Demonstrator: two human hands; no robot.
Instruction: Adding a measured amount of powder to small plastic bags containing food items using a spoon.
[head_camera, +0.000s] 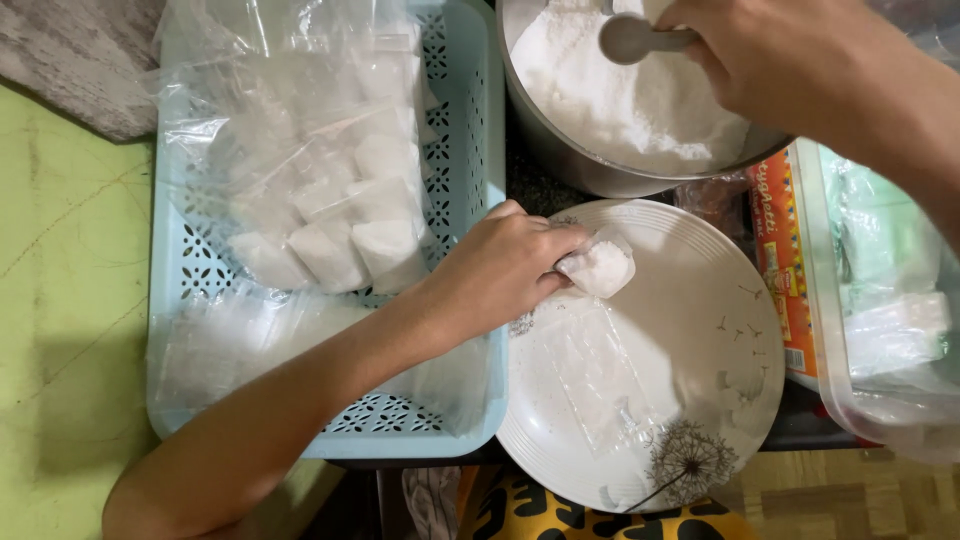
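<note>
Left hand pinched shut on a small plastic bag part-filled with white powder, held over the far edge of a white plate. Right hand closed around a spoon, its bowl above the powder in a metal pot at far right. Filled bags piled in a light blue basket on the left. Empty bags flat on the plate.

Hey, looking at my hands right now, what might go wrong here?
1. The small bag in your left hand looks nearly full; powder may spill onto the plate.
2. Your right hand holds the spoon over the pot; carrying it across may scatter powder.
</note>
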